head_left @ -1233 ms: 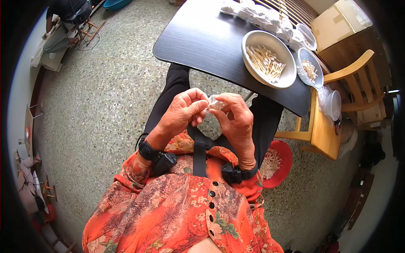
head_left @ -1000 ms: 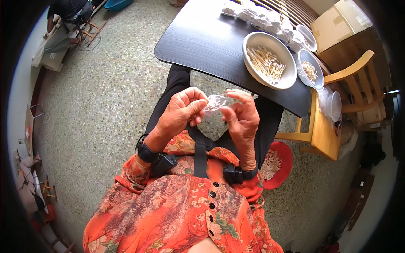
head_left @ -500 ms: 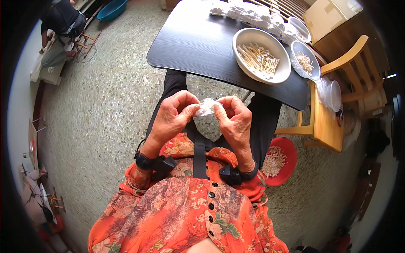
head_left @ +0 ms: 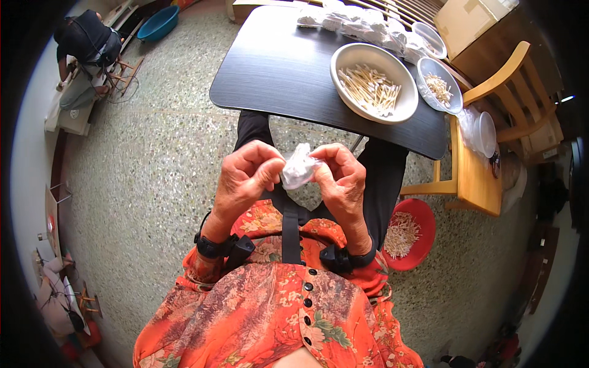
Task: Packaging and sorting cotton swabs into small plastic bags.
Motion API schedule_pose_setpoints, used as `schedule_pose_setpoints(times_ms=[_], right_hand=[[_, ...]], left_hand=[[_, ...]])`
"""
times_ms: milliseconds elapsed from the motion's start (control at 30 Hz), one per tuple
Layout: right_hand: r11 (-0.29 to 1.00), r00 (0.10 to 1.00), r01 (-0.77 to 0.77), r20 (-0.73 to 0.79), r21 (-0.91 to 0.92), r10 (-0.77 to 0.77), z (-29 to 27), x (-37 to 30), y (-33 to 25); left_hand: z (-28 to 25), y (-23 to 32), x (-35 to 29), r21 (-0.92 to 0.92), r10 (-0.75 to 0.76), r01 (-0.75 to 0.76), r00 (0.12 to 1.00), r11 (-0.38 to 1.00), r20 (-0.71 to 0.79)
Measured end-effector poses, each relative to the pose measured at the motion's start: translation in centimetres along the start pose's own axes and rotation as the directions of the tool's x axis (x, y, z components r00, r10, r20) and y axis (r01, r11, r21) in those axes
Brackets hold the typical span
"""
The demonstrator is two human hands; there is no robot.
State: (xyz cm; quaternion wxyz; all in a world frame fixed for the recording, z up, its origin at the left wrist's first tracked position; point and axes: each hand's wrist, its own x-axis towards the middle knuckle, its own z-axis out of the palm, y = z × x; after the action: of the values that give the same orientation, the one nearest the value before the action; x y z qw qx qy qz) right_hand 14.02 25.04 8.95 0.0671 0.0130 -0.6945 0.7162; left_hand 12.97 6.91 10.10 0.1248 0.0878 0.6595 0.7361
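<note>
Above my lap, a small clear plastic bag (head_left: pixel 297 170) with something white showing through hangs between both hands. My left hand (head_left: pixel 248 173) pinches its left edge between thumb and forefinger. At the other side, my right hand (head_left: pixel 341 178) grips the bag with thumb and fingers closed. What is inside the bag is too small to make out. A large cream bowl (head_left: pixel 410 103) of wooden cotton swabs (head_left: pixel 372 89) stands on the dark folding table (head_left: pixel 270 73), beyond my right hand.
A smaller bowl (head_left: pixel 423 92) of swabs sits at the table's right, beside a row of filled plastic bags (head_left: pixel 368 26). A wooden chair (head_left: pixel 475 184) bears clear tubs. On the floor stands a red basin (head_left: pixel 424 242) of swabs. Another person (head_left: pixel 89 40) sits far left.
The plastic bag has turned more upright and hangs lower between my fingers. My left hand has moved slightly down and left; my right hand stays nearly in place.
</note>
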Motion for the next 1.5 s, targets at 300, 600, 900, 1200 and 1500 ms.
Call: schedule_pose_setpoints(times_ms=[300,600,900,1200,1500], right_hand=[[0.756,0.981,-0.121,0.195,0.643,-0.008,-1.2,0.5,1.6],[0.616,0.973,-0.231,0.189,0.753,0.134,-1.3,0.9,3.1],[0.853,0.975,-0.215,0.059,0.476,0.213,-1.0,1.0,2.7],[0.904,0.995,-0.095,0.061,0.416,0.077,-1.4,0.8,4.1],[0.919,0.993,-0.116,0.063,0.377,0.100,-1.3,0.7,3.8]], left_hand=[[-0.8,-2.9,1.8,-0.262,-0.109,0.112,0.994,0.959,0.025],[0.2,-3.5,1.7,-0.502,-0.191,0.240,0.970,0.831,0.148],[-0.3,-4.7,1.9,-0.477,-0.231,0.192,0.973,0.858,-0.024],[-0.2,-4.1,1.9,-0.594,-0.276,0.265,0.958,0.760,0.074],[0.0,-5.0,1.6,-0.418,-0.229,0.215,0.973,0.882,0.017]])
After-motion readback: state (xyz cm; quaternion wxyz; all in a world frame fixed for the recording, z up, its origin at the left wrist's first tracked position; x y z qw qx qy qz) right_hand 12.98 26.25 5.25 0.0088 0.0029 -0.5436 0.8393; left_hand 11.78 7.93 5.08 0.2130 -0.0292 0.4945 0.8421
